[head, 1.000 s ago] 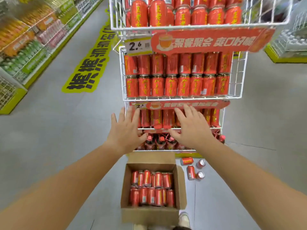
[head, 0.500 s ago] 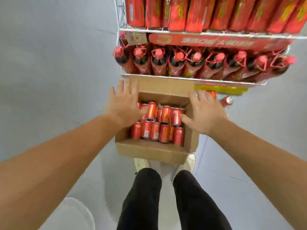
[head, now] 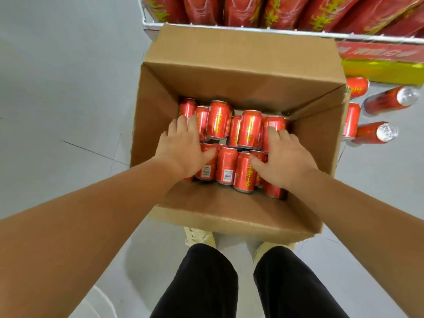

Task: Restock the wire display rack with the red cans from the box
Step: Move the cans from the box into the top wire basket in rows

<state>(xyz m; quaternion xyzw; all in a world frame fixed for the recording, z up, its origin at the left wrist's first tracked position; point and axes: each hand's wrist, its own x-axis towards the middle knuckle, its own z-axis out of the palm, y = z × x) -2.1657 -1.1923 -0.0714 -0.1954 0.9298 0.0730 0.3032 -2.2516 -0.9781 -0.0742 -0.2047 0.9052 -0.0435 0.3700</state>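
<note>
Two bare hands are down inside the open cardboard box [head: 229, 49], which stands on the grey floor [head: 57, 99] right against the foot of the wire display rack [head: 263, 31]. The left hand [head: 183, 150] lies with straight, spread fingers on the red cans [head: 219, 120] at the box's left side, its thumb stretched across a can in the near row; it clasps nothing. The right hand [head: 285, 161] rests flat on cans at the right side, fingertips touching a can in the far row, also clasping nothing. The cans sit in two rows across the bottom of the box. Four loose cans [head: 387, 103] lie on the floor just right of the box. Blurred red stock [head: 286, 10] fills the rack shelf above. Black trouser legs [head: 206, 283] and pale shoes [head: 199, 235] show beneath the box's near edge.
</note>
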